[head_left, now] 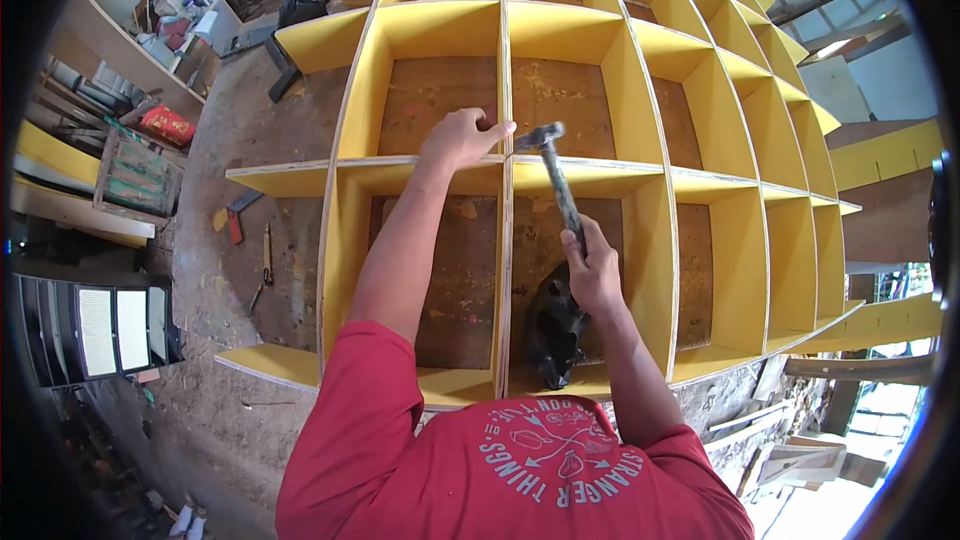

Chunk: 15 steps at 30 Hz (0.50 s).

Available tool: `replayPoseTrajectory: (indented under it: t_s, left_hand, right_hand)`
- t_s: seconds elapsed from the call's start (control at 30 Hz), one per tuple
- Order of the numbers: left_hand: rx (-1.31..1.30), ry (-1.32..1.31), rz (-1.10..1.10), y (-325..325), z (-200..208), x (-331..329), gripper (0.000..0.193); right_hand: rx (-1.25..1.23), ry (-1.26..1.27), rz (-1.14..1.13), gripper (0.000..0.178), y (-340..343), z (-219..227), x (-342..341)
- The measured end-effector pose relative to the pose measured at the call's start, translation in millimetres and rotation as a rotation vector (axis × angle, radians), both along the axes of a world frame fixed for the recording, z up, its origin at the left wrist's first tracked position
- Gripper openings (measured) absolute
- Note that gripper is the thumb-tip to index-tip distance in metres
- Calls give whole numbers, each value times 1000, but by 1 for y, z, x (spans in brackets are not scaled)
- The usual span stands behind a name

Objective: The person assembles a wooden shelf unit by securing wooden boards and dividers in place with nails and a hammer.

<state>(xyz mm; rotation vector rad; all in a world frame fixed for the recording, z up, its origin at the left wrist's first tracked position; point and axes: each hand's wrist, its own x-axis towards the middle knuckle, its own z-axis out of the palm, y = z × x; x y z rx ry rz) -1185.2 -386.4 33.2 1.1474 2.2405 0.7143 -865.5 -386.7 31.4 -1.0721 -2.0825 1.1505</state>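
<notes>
A large grid of yellow wooden panels (420, 172) with pale edges stands on a brown board. Over a crossing of two panels, my left hand (460, 143) has its fingers closed at the top edge of the long upright panel. Whatever they pinch is too small to make out; a thin dark line shows just below the fingertips. My right hand (595, 265) is wrapped around the handle of a hammer (563, 190). Its metal head is raised right beside that crossing, close to my left fingertips. Beneath my right hand, a black plastic bag (555, 330) lies inside one compartment.
Left of the grid lie a try square (236, 217) and a chisel-like tool (267, 253). A dark angled piece (283, 70) sits farther back. Panel ends jut out along the grid's left side. Wood scraps (805, 460) lie at lower right, and a worn green crate (140, 175) stands far left.
</notes>
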Motion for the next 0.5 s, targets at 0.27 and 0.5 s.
replayPoseTrajectory:
  t_s: [0.27,0.5]
  left_hand:
    - [-25,-96,25,2,-17,-8,74]
    - [126,-10,36,2,-28,-9,75]
  right_hand:
    - [-278,707,-186,28,11,62,-7]
    - [-132,-76,4,31,2,29,13]
